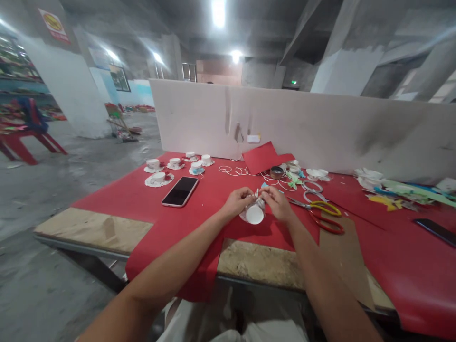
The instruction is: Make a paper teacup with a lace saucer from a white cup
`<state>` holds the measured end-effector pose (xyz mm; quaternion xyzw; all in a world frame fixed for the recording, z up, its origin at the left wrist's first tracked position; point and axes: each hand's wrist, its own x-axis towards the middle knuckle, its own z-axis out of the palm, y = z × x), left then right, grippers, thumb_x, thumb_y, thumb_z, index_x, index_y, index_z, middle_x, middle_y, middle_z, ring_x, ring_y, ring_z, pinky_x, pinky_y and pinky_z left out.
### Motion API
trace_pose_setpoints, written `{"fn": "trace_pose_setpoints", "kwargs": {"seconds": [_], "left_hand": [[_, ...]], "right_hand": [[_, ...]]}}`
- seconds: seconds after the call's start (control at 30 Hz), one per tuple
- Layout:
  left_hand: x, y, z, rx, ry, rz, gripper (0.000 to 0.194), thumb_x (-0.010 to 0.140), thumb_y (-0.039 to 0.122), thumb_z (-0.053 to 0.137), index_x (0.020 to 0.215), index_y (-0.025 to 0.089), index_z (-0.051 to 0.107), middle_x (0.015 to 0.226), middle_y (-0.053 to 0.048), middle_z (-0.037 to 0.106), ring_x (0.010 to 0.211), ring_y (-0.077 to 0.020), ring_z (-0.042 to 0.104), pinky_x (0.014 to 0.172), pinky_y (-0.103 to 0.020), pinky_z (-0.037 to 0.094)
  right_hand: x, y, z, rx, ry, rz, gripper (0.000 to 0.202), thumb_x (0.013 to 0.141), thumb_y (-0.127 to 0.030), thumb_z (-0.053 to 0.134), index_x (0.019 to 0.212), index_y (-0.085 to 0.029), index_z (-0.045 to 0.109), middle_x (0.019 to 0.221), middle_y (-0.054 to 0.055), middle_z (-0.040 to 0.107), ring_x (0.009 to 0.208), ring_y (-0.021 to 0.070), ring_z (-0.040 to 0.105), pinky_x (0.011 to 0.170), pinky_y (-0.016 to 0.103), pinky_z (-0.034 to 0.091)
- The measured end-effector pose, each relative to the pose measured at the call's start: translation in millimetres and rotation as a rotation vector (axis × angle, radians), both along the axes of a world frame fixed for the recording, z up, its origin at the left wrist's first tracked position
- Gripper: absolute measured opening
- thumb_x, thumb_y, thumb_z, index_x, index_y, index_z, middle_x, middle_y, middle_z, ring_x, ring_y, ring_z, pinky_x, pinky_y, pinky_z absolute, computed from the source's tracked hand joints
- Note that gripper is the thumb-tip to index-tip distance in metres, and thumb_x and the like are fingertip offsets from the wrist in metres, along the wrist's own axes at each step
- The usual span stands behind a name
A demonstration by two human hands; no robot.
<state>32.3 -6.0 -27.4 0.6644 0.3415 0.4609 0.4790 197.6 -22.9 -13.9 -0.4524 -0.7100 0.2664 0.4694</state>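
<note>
Just below and right of the frame's centre, the left hand and the right hand close their fingertips on the upper side of a small white cup, one hand at either side. The cup sits between and slightly below the fingertips, tilted so its round white face points toward the lower edge of the frame; exactly what the fingers pinch there is too small to tell. Right of the hands lie scissors with yellow and red handles. Left of centre rests a smartphone, and beyond it, further left, white cups on lacy doilies stand on red sheeting.
</note>
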Motion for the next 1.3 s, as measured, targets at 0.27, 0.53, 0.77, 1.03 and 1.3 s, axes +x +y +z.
{"fn": "trace_pose_setpoints", "kwargs": {"seconds": [0.27, 0.53, 0.77, 1.03, 1.3], "left_hand": [[-1, -4, 1.8, -0.05, -0.091, -0.083, 0.032, 0.067, 0.044, 0.064, 0.072, 0.014, 0.053, 0.057, 0.004, 0.05, 0.049, -0.007, 0.043, 0.047, -0.019, 0.03], [-2, 0, -1.1, -0.012, -0.022, -0.062, 0.03, 0.068, 0.043, 0.061, 0.07, 0.013, 0.056, 0.051, 0.004, 0.048, 0.046, -0.0065, 0.04, 0.048, -0.02, 0.03], [-3, -1, 0.4, -0.034, -0.006, -0.036, 0.031, 0.067, 0.043, 0.061, 0.068, 0.013, 0.056, 0.053, 0.003, 0.05, 0.048, -0.0075, 0.042, 0.049, -0.02, 0.03], [-3, 0, -1.0, -0.056, -0.02, -0.054, 0.035, 0.065, 0.045, 0.063, 0.07, 0.011, 0.057, 0.052, 0.003, 0.05, 0.047, -0.0071, 0.042, 0.047, -0.019, 0.028], [-5, 2, -0.8, -0.159, -0.072, -0.095, 0.031, 0.064, 0.041, 0.064, 0.069, 0.012, 0.056, 0.053, 0.003, 0.051, 0.047, -0.0073, 0.044, 0.047, -0.02, 0.03]], "right_hand": [[-1, -6, 3.9, -0.192, 0.129, 0.116, 0.034, 0.075, -0.05, 0.054, 0.067, -0.017, 0.059, 0.059, 0.002, 0.059, 0.055, 0.015, 0.053, 0.054, 0.026, 0.042], [-7, 0, -7.4, 0.041, -0.129, -0.114, 0.035, 0.08, -0.046, 0.049, 0.066, -0.015, 0.059, 0.056, 0.002, 0.055, 0.054, 0.014, 0.047, 0.051, 0.025, 0.037], [-3, -4, 1.2, -0.033, -0.03, 0.023, 0.031, 0.077, -0.044, 0.052, 0.072, -0.015, 0.061, 0.064, 0.004, 0.062, 0.06, 0.0163, 0.054, 0.056, 0.026, 0.041], [-13, -10, -3.9, 0.115, -0.293, -0.23, 0.029, 0.08, -0.041, 0.047, 0.073, -0.016, 0.059, 0.066, 0.004, 0.063, 0.061, 0.0169, 0.055, 0.056, 0.026, 0.038], [-2, -5, -1.6, -0.023, -0.075, 0.016, 0.025, 0.077, -0.039, 0.053, 0.079, -0.015, 0.061, 0.07, 0.004, 0.064, 0.064, 0.0167, 0.057, 0.058, 0.025, 0.043]]}}
